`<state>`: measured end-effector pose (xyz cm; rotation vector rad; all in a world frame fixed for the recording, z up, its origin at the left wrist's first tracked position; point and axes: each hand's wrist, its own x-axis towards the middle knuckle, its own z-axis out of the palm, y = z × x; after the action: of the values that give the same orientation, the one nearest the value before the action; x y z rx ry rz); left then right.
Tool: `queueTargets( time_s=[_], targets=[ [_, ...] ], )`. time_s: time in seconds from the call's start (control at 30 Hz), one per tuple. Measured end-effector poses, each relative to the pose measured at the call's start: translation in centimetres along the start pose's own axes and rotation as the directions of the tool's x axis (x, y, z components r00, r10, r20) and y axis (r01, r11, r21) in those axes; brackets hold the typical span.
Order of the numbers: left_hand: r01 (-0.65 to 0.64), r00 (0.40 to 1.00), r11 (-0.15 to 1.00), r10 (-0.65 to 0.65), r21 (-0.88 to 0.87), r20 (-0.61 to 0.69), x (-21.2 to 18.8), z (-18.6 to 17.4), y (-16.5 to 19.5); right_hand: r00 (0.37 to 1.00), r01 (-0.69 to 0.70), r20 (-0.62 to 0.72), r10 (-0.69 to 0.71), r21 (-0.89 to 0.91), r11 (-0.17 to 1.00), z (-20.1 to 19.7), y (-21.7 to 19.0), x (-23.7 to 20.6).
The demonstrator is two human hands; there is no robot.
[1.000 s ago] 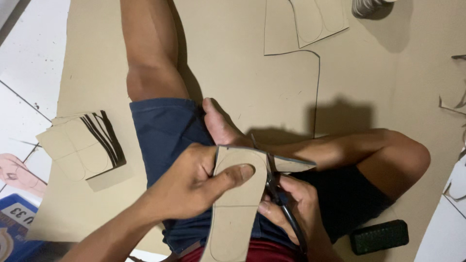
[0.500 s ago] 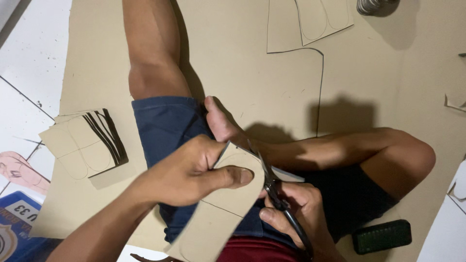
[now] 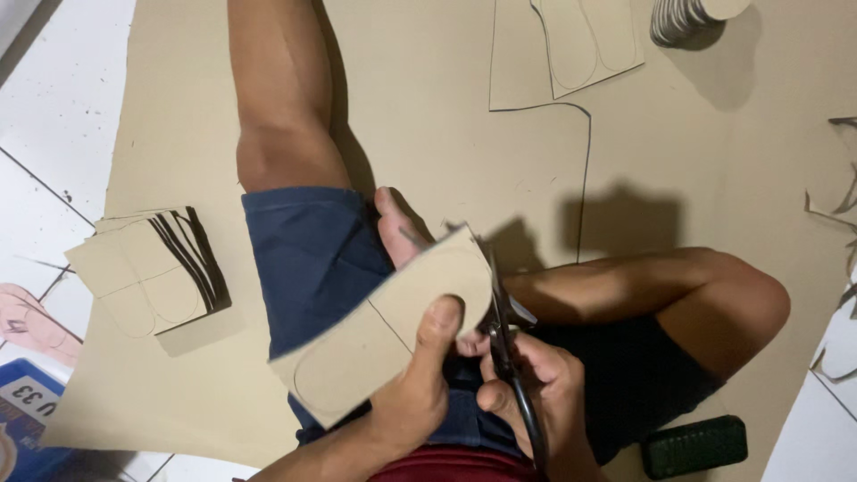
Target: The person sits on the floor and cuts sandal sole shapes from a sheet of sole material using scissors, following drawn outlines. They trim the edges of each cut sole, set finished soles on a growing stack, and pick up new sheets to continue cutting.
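My left hand (image 3: 420, 384) grips a tan cardboard piece (image 3: 375, 335) with a pencilled sole outline, holding it tilted over my lap. My right hand (image 3: 527, 393) is closed around the handles of black scissors (image 3: 500, 330), whose blades run along the piece's rounded right edge. I sit on a large sheet of brown cardboard (image 3: 446, 134), one leg stretched forward, the other bent to the right. My foot shows just behind the held piece.
A stack of cut cardboard pieces (image 3: 147, 277) lies at the left on the sheet. More marked pieces (image 3: 571, 49) lie at the top, beside a roll (image 3: 687, 18). A dark green ribbed block (image 3: 696, 446) sits at the bottom right. Thin offcuts (image 3: 835, 214) lie at the right.
The cardboard piece has been turned from upright to slanting down-left. The scissors have worked round its rounded end, and my left hand has shifted lower on the piece.
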<state>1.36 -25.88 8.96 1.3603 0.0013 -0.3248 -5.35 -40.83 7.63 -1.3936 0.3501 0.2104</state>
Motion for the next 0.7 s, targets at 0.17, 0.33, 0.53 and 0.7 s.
queueTargets(
  time_s=[0.17, 0.33, 0.53, 0.7],
  targets=[
    [0.194, 0.971, 0.974, -0.207, 0.114, 0.118, -1.4, -0.1, 1.3, 0.991, 0.122, 0.045, -0.124, 0.038, 0.992, -0.1, -0.1, 0.3],
    [0.166, 0.985, 0.982, -0.161, -0.092, 0.059, -1.9, -0.1, -0.3, 0.992, 0.119, 0.035, -0.124, 0.12, 0.986, -0.3, 1.6, -0.6],
    [0.249, 0.967, 0.968, -0.248, -0.016, 0.057, -1.2, -1.2, -0.6, 0.993, 0.071, 0.08, -0.088, 0.194, 0.978, -0.8, 1.6, -0.6],
    [0.29, 0.952, 0.957, -0.29, 0.013, 0.097, -0.8, -1.3, -0.6, 0.993, 0.093, 0.071, -0.095, 0.039, 0.995, -1.1, 1.1, -0.5]
  ],
)
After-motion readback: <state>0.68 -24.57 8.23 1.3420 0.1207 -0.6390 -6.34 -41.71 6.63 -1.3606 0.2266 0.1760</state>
